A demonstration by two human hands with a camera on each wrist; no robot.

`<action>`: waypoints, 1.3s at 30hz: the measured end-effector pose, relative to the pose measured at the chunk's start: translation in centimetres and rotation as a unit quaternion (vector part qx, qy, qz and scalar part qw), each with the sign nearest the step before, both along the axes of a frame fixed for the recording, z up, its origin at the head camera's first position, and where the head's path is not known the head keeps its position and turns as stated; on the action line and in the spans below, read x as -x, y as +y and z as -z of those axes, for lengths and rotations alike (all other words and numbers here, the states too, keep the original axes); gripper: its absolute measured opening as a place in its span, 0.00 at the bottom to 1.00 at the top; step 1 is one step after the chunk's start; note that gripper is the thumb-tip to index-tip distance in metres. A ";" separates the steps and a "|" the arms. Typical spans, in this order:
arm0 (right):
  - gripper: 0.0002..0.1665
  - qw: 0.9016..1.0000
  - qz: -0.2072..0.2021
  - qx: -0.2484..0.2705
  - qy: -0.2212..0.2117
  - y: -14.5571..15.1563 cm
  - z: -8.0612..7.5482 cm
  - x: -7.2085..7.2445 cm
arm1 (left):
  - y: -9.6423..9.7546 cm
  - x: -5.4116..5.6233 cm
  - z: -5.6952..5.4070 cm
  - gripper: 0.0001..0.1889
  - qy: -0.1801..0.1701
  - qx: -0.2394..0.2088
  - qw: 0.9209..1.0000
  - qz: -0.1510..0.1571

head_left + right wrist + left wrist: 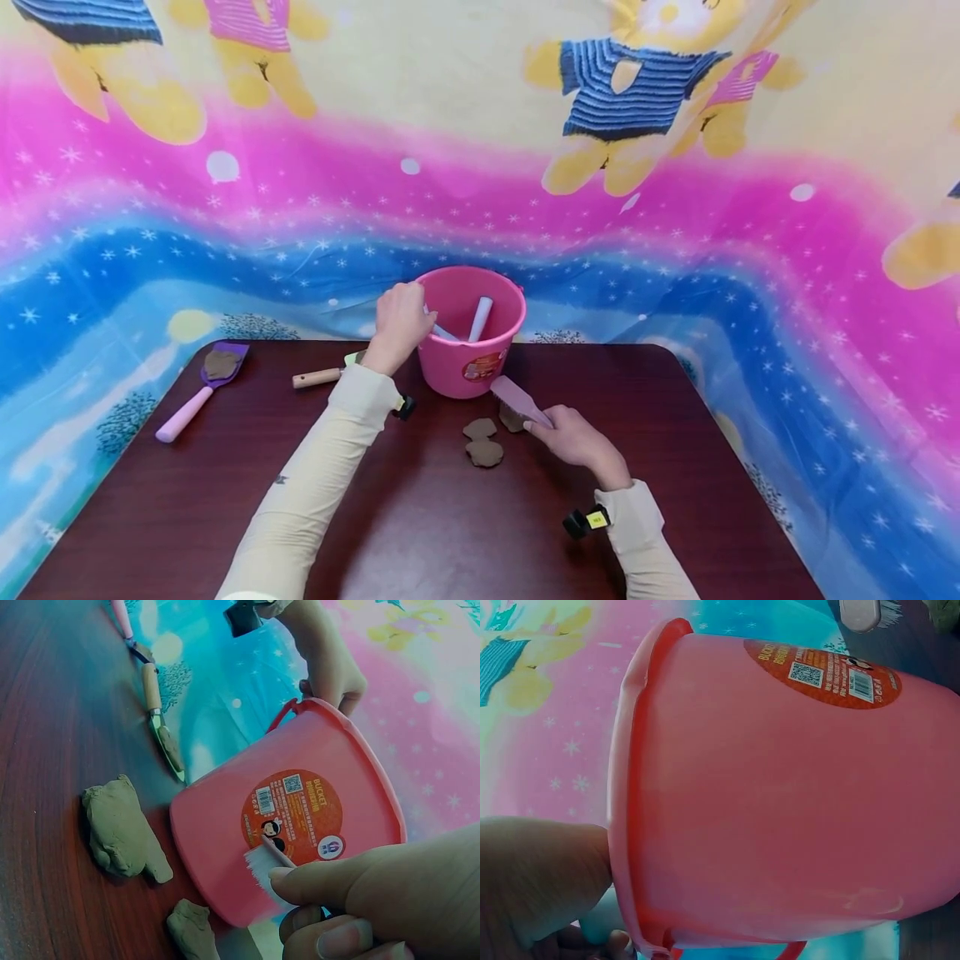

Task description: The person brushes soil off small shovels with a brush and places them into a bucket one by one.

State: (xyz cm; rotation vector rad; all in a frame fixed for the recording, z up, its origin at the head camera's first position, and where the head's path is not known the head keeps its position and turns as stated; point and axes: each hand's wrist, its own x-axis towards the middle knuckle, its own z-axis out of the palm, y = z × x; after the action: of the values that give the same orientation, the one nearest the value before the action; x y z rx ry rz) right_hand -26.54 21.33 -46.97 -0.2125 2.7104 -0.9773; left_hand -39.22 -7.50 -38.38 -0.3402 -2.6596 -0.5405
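Clock positions are centring on the bucket, head view.

- Bucket (453,371), pink: standing upright at the table's (450,533) far edge, its orange label (484,367) facing 5 o'clock.
- Left hand (402,321): gripping a pale handle (601,919) at the rim, 9 o'clock.
- Second pale handle (482,318): leaning inside the bucket.
- Right hand (573,437): pinching a pink brush (521,402), white-bristled, at 5 o'clock; the brush is partly covering one clay lump, contact being unclear.
- Clay lumps (484,454), brown, three: lying between 5 and 6 o'clock.
- Wooden-handled trowel (317,378): lying toward 8 o'clock, carrying clay.
- Purple shovel (187,414), pink-handled: lying farther out, near 9 o'clock, also carrying clay.
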 end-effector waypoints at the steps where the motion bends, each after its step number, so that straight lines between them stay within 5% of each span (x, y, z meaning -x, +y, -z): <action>1: 0.21 1.000 0.000 -0.001 0.000 0.0 0.0 0.0 | 0.0 0.0 0.1 0.25 0.002 -0.002 1.000 0.000; 7: 0.21 1.000 -0.004 -0.008 0.005 -0.1 0.0 0.1 | -0.3 -0.1 0.4 0.24 0.018 -0.011 1.000 0.009; 14: 0.21 1.000 -0.002 -0.004 0.002 -0.2 0.1 0.2 | -0.8 -0.5 1.2 0.10 0.067 -0.048 0.996 0.029; 20: 0.21 1.000 -0.003 -0.004 0.005 -0.2 0.1 0.2 | -2.7 -0.4 3.0 0.07 0.159 -0.154 0.974 0.058; 23: 0.21 1.000 -0.004 0.000 0.004 -0.1 0.1 0.2 | -4.2 -0.2 4.2 0.07 0.171 -0.191 0.964 0.063; 26: 0.21 1.000 -0.005 0.003 0.004 -0.1 0.1 0.1 | -6.2 0.1 5.5 0.09 0.144 -0.202 0.968 0.036; 30: 0.22 1.000 -0.013 0.004 0.003 0.0 0.2 0.1 | -9.1 0.4 7.4 0.11 0.054 -0.183 0.982 -0.013; 34: 0.23 1.000 -0.027 0.005 0.004 -0.1 0.3 0.1 | -12.0 0.4 9.4 0.17 -0.045 -0.145 0.988 -0.027; 39: 0.22 0.999 -0.032 0.009 0.003 -0.2 0.3 0.0 | -14.3 0.5 11.9 0.20 -0.102 -0.096 0.989 -0.037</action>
State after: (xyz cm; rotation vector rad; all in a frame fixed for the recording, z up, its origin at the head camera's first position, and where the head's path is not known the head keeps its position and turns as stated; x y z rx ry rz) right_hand -26.50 21.08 -47.25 -0.3039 2.6825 -0.9842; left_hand -39.73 -21.80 -50.24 -0.1342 -2.7701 -0.8414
